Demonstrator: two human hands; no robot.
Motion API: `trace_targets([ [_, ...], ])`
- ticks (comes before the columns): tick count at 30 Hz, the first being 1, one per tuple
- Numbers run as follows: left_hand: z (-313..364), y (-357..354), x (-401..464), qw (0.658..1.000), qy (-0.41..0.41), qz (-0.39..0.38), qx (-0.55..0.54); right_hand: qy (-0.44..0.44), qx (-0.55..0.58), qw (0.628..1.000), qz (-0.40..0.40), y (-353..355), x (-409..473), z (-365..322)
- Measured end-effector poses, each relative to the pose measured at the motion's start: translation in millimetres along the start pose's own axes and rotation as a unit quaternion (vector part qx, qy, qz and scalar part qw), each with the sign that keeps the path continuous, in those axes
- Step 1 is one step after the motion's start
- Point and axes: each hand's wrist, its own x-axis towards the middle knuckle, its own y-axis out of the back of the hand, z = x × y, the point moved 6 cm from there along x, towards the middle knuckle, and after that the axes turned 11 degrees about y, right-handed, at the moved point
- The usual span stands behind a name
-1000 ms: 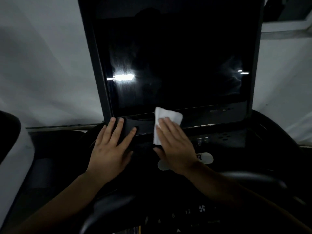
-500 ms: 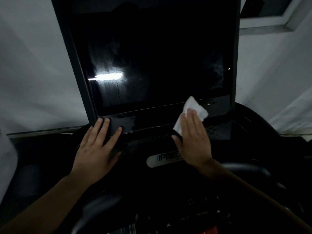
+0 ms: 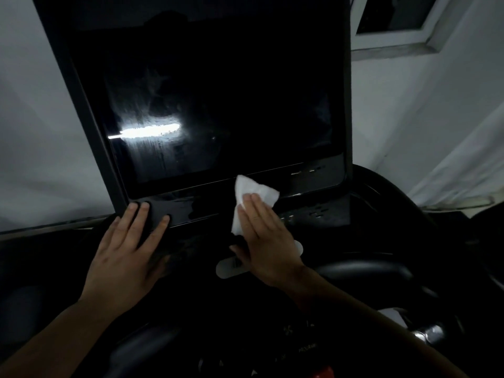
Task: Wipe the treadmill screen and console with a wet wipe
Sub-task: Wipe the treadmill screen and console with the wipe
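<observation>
The treadmill's big dark screen (image 3: 218, 105) fills the upper middle, with streaks of moisture and a bright light reflection on its left part. Below it runs a glossy black bezel strip (image 3: 191, 208), then the black console (image 3: 313, 214). My right hand (image 3: 264, 241) lies flat on a white wet wipe (image 3: 256, 192) and presses it against the bezel strip just right of centre. My left hand (image 3: 125, 257) rests flat on the console with its fingertips on the strip's left end, holding nothing.
A pale brand badge (image 3: 229, 266) is partly under my right hand. A curved black handlebar (image 3: 368, 268) crosses in front of the console. Buttons and a fan symbol (image 3: 287, 330) show low down. White walls flank the screen; a window frame (image 3: 395, 36) is at upper right.
My right hand slid the wipe right along the bezel strip, then back left toward the centre. My left hand stayed at the strip's left end. The camera view shifted.
</observation>
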Motion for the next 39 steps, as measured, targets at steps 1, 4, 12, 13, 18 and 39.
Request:
trace_targets([
  [1, 0, 1, 0, 1.0, 0.001, 0.001, -0.001, -0.02, -0.004, 1.0, 0.0, 1, -5, 14],
  [4, -1, 3, 0, 1.0, 0.005, 0.007, -0.003, -0.077, -0.022, 0.997, 0.008, 8, -20, 54],
  [12, -7, 10, 2, 0.999, 0.031, 0.013, -0.013, -0.246, -0.043, 0.967, 0.044, 22, -38, 125],
  [13, -8, 11, 2, 0.999, 0.036, 0.013, -0.015, -0.259, -0.039, 0.964, 0.054, 22, -35, 122],
  [18, -10, 10, -2, 0.999, 0.04, 0.007, -0.025, -0.184, -0.024, 0.979, 0.079, 17, 2, 69],
  [39, -14, 12, 0, 0.996, 0.061, -0.042, -0.043, 0.018, 0.036, 0.995, 0.09, -2, 57, -46],
])
